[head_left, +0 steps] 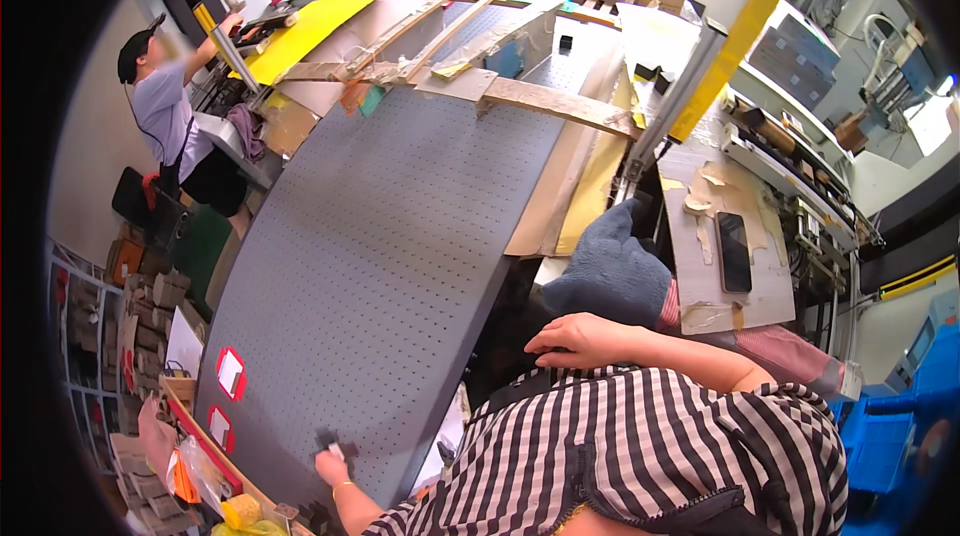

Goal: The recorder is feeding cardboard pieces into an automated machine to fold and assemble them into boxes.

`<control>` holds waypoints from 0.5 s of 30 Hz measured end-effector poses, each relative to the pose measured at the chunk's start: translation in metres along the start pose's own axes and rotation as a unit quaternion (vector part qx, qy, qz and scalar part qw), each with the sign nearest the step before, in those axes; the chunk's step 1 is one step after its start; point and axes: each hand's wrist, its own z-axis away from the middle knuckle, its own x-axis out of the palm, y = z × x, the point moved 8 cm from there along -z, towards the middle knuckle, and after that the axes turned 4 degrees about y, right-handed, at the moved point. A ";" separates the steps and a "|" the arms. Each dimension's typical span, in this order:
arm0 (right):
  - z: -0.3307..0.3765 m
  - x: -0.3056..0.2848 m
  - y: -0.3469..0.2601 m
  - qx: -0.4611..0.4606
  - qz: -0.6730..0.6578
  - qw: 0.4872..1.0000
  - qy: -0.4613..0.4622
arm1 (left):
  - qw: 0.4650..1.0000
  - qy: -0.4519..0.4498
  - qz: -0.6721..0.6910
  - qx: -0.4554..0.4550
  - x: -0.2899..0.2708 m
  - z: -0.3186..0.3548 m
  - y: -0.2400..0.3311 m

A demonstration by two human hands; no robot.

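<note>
At the near left of a large grey perforated surface (370, 236), my left hand (330, 468) is closed on a small dark piece (328, 438) with a white part. It is blurred, and I cannot tell its kind. Two white cards with red borders lie beyond that hand on the surface's left side: one white card (230, 373) and a second, nearer card (220, 427). My right hand (580, 340) rests in front of my body by the surface's right edge. Its fingers are loosely bent and apart from the thumb, with nothing in them.
Wooden slats (560, 104) cross the far part of the surface. A yellow sheet (310, 26) lies at the far left, where a co-worker (165, 106) stands. On my right are a blue-grey cloth (612, 266), a phone (733, 251) on a board, and a yellow-and-metal post (690, 86).
</note>
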 end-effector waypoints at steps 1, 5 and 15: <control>0.002 -0.001 -0.006 -0.017 -0.003 1.000 0.004 | 0.994 -0.025 0.108 -0.020 0.011 -0.014 -0.005; 0.038 -0.013 0.002 -0.024 0.017 0.999 0.040 | 0.907 -0.192 0.356 0.118 0.042 0.010 0.210; 0.221 -0.152 0.020 0.027 0.021 0.930 0.365 | 0.621 -0.323 0.243 0.672 -0.098 0.423 0.614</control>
